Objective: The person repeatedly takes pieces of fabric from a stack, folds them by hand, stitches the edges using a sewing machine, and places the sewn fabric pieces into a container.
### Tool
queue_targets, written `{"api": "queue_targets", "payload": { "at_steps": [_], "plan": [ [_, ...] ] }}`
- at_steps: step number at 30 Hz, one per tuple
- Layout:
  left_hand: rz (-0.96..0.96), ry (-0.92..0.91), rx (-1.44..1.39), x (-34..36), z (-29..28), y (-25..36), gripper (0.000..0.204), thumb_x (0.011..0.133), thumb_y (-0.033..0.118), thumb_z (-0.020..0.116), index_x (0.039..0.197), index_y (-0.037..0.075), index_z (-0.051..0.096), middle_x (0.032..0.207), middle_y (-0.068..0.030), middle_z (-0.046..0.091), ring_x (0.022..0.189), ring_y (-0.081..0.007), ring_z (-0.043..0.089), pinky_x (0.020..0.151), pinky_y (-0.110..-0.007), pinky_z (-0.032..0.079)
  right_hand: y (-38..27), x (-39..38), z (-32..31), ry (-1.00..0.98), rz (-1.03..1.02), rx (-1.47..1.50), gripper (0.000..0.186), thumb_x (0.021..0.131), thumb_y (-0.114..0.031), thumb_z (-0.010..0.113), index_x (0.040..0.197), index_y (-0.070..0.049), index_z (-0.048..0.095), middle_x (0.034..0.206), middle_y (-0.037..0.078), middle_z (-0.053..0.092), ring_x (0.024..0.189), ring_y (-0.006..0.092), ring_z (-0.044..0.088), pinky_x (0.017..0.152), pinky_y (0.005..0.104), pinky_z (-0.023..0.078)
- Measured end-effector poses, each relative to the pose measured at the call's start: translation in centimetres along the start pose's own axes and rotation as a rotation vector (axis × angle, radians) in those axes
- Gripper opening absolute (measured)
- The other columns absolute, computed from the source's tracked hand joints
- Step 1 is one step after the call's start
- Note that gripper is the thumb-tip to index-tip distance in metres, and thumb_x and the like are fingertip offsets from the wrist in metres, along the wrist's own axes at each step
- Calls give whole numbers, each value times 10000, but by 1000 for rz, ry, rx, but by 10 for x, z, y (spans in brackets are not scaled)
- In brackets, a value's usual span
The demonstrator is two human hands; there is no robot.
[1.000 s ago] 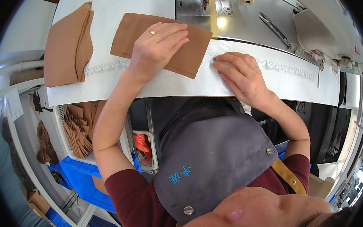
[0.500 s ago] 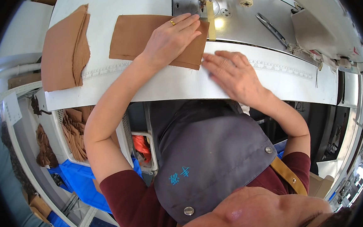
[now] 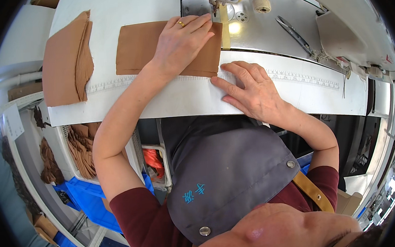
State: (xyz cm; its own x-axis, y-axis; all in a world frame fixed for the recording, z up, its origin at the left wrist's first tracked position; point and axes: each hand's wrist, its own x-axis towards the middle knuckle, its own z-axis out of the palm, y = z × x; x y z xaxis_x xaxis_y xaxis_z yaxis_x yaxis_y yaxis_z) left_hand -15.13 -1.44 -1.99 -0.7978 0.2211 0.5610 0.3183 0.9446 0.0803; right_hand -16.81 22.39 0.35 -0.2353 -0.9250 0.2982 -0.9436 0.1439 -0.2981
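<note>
A brown rectangular fabric piece (image 3: 136, 48), with more than one layer showing at its lower right corner, lies on the white table just short of a sewing machine's needle area (image 3: 217, 7). My left hand (image 3: 181, 40) rests flat on its right half, fingers stretched toward the needle, a ring on one finger. Beside the fabric's lower right corner is my right hand (image 3: 252, 88); its fingers are spread, the tips at or very near the corner, and nothing is held in it. At the far left lies a stack of brown fabric pieces (image 3: 65, 63).
A ruler strip (image 3: 294, 76) runs along the table's front. Thread snips (image 3: 294, 34) lie on the metal machine bed (image 3: 264, 33), right of a yellow tape strip (image 3: 224, 29). Below the table at left, a white basket (image 3: 68, 152) of brown fabric stands near a blue bin (image 3: 89, 200).
The fabric has turned slightly, its front edge now lying closer to the ruler strip. My right hand's fingers have spread and shifted a little down and left, to the corner.
</note>
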Motion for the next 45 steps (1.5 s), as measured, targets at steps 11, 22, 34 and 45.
{"api": "queue_targets", "payload": {
  "at_steps": [11,22,34,45],
  "plan": [
    [1,46,-13,1,6,0,297,838,157,707,1102,23,683,1181,-31,666,1027,-213,609,883,-330,509,1,-1,1,20,-18,-8,474,801,-218,722,1249,-111,611,1242,110,544,1159,279,498,917,398,423],
    [-377,-145,-392,22,-1,-17,223,834,256,706,986,93,709,993,-61,661,966,-259,595,836,-360,478,0,-1,1,8,35,-13,530,800,-199,721,1299,-91,580,1295,118,513,1166,284,492,934,403,416],
    [-319,-82,-305,24,12,-21,145,843,225,688,856,81,684,913,-40,652,876,-265,583,803,-376,464,0,-1,3,25,22,-20,503,803,-213,730,1266,-74,590,1286,124,512,1161,280,488,920,402,415],
    [-319,-46,-276,22,15,-17,122,859,212,676,875,91,676,930,-33,646,933,-260,575,864,-395,436,66,50,-1,185,-128,-232,344,758,-86,624,1093,-15,659,1145,76,644,983,226,596,856,347,469]
  ]
}}
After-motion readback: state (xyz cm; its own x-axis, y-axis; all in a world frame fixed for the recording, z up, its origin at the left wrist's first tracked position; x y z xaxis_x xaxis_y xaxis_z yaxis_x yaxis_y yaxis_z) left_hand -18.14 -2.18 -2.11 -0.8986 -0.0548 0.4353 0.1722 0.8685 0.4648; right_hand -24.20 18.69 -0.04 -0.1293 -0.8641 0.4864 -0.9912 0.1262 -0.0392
